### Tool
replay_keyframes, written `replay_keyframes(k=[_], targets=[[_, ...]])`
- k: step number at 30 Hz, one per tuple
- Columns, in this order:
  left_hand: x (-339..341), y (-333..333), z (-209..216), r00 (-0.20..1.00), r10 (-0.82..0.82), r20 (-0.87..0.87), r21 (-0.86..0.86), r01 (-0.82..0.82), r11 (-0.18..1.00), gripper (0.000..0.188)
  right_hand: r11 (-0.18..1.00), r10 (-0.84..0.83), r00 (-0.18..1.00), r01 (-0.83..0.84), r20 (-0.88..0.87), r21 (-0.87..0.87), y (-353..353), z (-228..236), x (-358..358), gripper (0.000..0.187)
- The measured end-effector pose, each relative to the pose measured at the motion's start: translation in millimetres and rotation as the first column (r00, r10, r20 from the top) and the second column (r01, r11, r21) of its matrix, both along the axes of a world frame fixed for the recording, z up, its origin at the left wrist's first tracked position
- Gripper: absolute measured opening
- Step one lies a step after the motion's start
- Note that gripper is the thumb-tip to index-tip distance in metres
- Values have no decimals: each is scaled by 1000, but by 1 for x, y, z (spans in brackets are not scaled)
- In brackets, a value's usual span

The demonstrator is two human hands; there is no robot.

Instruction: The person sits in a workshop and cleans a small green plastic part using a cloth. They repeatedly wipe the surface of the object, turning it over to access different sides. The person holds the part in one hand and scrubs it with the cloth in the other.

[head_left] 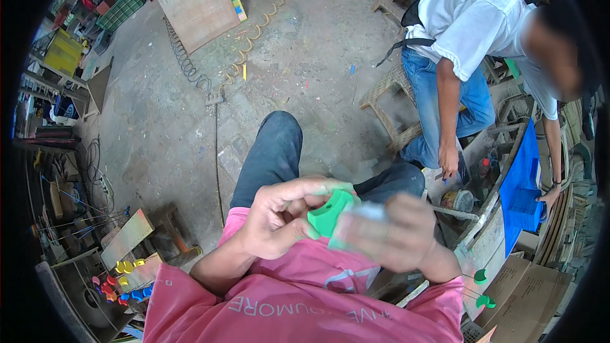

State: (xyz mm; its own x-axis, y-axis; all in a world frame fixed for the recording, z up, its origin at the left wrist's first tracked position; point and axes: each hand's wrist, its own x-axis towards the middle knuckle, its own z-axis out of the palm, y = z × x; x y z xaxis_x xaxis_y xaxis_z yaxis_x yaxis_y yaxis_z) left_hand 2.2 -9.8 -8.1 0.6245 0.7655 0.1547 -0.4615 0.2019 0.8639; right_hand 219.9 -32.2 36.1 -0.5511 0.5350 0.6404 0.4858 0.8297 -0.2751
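My left hand [279, 217] is closed round a small bright green crescent-shaped piece [327, 213], gripping it by thumb and fingers above my lap. The piece has a curved hollow edge and a small dark hole. My right hand [400, 232] is smeared by motion right beside it, its fingers bent together against the piece's right side. Something pale, bluish white [373, 212], shows at those fingers; its kind is too blurred to tell. Similar green pieces [481, 276] sit on thin wires at the lower right.
Yellow [129, 266], red [109, 289] and blue pieces [136, 294] cluster at lower left. At right, a co-worker in a white shirt [476, 16] bends over a blue sheet [521, 190]. A wicker stool [391, 108], coiled hose [251, 44] and leaning board [194, 6] stand ahead.
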Motion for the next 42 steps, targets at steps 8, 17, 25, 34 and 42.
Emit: replay_keyframes(k=[8,17,25,34,42], targets=[[2,2,7,1000,13,20,29,-13,999,53,997,73,997,-73,37,6,-1,0,3,32],[-1,4,5,998,6,70,23,-7,1000,52,998,-48,999,48,-2,-32,12,-3,7,31],[3,5,6,995,17,100,-20,-15,1000,50,1000,21,1000,-21,-2,-1,-1,-8,7,39],[3,4,6,996,4,88,-17,-3,1000,53,1000,2,999,-2,-40,10,4,-9,5,31],[11,5,-6,949,284,135,-7,-286,958,54,940,-322,687,147,-652,-309,1,-32,13,26]])
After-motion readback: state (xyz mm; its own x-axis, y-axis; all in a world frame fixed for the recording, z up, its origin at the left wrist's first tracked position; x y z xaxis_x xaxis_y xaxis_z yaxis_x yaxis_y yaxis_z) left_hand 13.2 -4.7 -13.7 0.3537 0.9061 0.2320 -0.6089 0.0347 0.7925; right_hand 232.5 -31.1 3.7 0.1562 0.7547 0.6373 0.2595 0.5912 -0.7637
